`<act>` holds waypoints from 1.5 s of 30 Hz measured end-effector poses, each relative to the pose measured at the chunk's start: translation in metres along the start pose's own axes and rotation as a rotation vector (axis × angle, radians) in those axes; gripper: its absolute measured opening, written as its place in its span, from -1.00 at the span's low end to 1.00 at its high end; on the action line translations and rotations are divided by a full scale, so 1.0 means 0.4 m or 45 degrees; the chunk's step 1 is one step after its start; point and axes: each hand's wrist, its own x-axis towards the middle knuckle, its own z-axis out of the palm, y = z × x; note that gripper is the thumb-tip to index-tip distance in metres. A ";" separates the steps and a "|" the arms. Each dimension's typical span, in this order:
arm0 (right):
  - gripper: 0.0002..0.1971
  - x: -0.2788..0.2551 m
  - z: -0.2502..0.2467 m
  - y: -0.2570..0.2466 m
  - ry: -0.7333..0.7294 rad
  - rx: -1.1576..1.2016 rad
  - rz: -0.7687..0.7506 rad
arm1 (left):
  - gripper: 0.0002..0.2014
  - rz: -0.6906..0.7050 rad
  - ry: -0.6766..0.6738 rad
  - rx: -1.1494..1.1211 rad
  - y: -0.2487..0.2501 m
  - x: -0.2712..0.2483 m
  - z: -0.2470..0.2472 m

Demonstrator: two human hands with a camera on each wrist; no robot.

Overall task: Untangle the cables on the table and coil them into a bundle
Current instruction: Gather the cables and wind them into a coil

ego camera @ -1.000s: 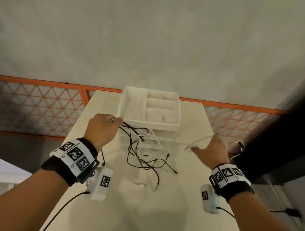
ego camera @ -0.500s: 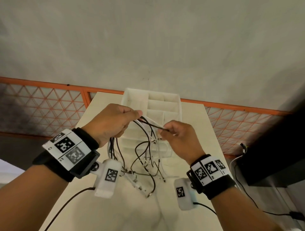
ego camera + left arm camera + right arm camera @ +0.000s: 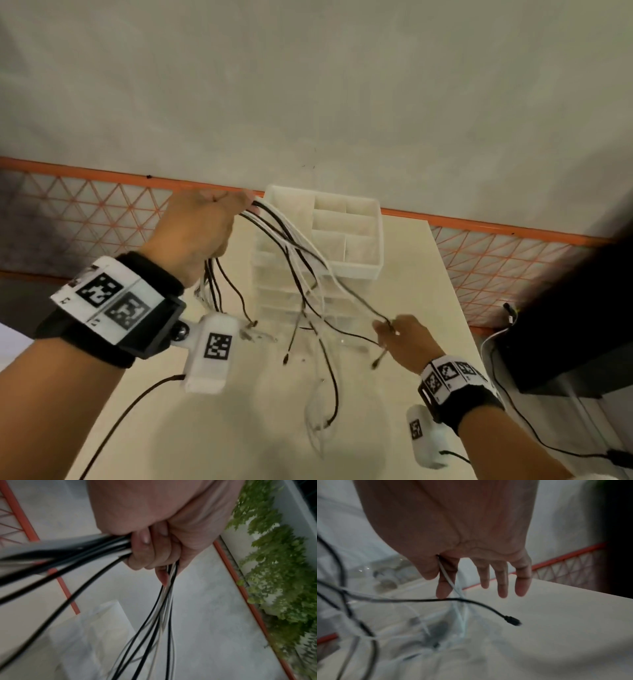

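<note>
The cables, thin black and white leads, hang mid-frame from your left hand, fisted tight round their gathered middle, fanning down toward the bench. They look light, limp and slippery, so I'd hold near the fist, not the plugs. Your right hand, lower right, pinches a white strand between thumb and forefinger, other fingers loose. The white organiser stands just behind.
</note>
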 end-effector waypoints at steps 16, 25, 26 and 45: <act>-0.65 -0.142 -0.102 -0.282 0.703 0.545 -1.045 | -0.70 -0.203 -0.281 0.037 -0.022 -0.042 0.107; -0.66 -0.084 -0.014 -0.238 0.159 -0.072 -0.625 | -0.70 -0.206 -0.138 -0.043 0.002 -0.031 0.082; -0.64 -0.080 -0.004 -0.222 0.100 -0.125 -0.540 | -0.69 -0.194 -0.119 -0.037 0.006 -0.031 0.078; -0.66 -0.034 -0.077 -0.003 0.159 -0.199 0.198 | -0.65 -0.161 0.033 0.137 -0.017 0.000 0.028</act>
